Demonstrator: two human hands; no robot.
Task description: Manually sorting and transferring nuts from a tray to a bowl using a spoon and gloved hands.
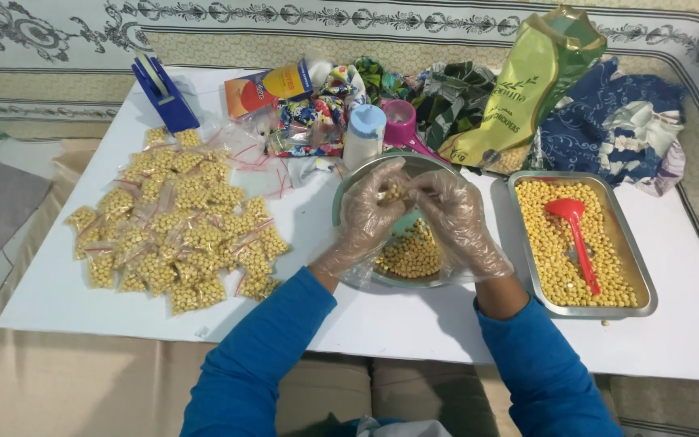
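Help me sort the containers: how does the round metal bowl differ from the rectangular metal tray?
The round metal bowl lies under both gloved hands, partly filled with chickpeas; the rectangular metal tray sits untouched to its right, nearly covered in chickpeas, with a red plastic scoop lying in it. Both are shiny metal.

A small clear bag (392, 193), partly filled with yellow chickpeas, is held above a round metal bowl (343, 194). More chickpeas (411, 254) are heaped in the bowl's bottom, which rests on the white worktop (414, 324).
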